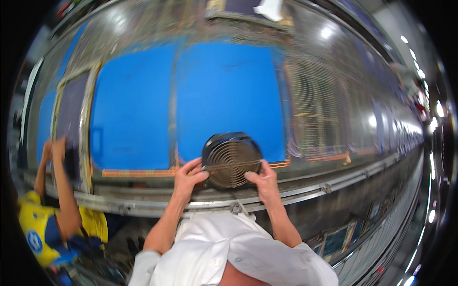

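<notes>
A round black fan with a wire guard of concentric rings is between my two hands, over the table's near edge. My left hand grips its left rim, thumb and fingers closed on it. On the opposite rim my right hand holds it the same way. Beyond the fan lies a large bright blue panel with rounded corners. Another blue panel sits to its left.
A long table with a metal rail runs along its near edge. At left, a co-worker in a yellow and blue shirt has both hands at a framed screen. Another frame rests at the far side. Line-patterned panels extend right.
</notes>
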`<state>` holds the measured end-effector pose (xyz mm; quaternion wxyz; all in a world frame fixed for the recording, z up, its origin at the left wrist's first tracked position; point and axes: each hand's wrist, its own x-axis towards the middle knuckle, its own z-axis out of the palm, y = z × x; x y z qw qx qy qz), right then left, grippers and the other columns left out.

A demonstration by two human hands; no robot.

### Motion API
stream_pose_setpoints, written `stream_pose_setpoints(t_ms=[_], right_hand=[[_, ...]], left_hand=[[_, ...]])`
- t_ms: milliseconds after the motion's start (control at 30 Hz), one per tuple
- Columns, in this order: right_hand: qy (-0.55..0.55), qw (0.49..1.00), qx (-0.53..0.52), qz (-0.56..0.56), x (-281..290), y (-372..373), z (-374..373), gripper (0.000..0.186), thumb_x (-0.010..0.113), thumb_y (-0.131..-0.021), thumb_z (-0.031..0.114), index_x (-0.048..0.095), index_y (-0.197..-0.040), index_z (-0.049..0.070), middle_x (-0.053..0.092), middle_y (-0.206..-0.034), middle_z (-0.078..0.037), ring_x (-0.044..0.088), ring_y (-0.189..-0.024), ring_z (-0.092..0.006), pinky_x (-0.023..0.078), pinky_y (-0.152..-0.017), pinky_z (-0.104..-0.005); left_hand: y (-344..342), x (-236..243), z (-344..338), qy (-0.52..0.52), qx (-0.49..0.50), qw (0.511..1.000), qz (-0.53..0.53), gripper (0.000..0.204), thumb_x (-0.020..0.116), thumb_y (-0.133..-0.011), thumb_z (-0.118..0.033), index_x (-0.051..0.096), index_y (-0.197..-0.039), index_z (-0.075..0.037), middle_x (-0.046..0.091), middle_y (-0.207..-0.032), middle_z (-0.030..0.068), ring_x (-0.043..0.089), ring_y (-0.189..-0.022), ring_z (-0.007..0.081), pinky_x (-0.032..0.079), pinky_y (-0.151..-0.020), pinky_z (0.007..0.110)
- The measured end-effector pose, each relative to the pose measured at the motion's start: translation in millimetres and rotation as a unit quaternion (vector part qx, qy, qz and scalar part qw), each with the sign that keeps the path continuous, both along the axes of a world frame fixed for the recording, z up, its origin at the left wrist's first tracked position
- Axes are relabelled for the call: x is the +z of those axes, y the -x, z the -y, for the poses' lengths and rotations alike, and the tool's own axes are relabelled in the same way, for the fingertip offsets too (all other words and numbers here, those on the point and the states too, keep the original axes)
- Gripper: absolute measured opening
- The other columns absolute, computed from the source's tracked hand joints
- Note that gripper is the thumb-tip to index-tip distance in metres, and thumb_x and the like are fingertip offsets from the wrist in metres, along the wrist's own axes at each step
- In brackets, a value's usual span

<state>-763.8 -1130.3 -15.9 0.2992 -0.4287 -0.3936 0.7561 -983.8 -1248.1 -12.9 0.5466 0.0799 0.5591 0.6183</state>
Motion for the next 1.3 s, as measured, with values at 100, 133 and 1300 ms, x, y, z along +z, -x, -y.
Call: stream_pose_setpoints(t_ms=[100, 133, 1300], right_hand=[[0.006, 1.0, -0.002, 0.015, -1, 0, -2, 0.082, 0.08, -0.074, 0.002, 0.037, -0.143, -0.008, 0.062, -0.12, -0.011, 0.061, -0.102, -0.0157, 0.051, -0.089, -0.0296], [0.006, 1.0, 0.007, 0.01, -4, 1, -3, 0.081, 0.081, -0.074, 0.004, 0.039, -0.142, -0.007, 0.063, -0.119, -0.01, 0.061, -0.102, -0.0151, 0.051, -0.087, -0.029], [-0.035, 0.999, -0.001, 0.036, -5, -3, 2, 0.084, 0.085, -0.074, 0.017, 0.042, -0.142, -0.006, 0.065, -0.114, -0.012, 0.061, -0.101, -0.0162, 0.051, -0.088, -0.0294]], left_hand=[[0, -28, 6, -0.031, -0.006, 0.999, -0.019, 0.063, 0.075, -0.073, -0.002, 0.054, -0.132, 0.007, 0.065, -0.117, 0.0111, 0.061, -0.102, 0.0162, 0.048, -0.086, 0.028], [1, -34, 9, -0.032, 0.012, 0.999, -0.032, 0.063, 0.075, -0.073, -0.002, 0.055, -0.132, 0.006, 0.066, -0.113, 0.0085, 0.061, -0.097, 0.0135, 0.047, -0.083, 0.026], [4, -37, 9, -0.026, -0.005, 0.999, -0.046, 0.053, 0.08, -0.076, -0.014, 0.063, -0.123, 0.002, 0.068, -0.091, 0.0003, 0.057, -0.07, 0.0044, 0.045, -0.061, 0.018]])
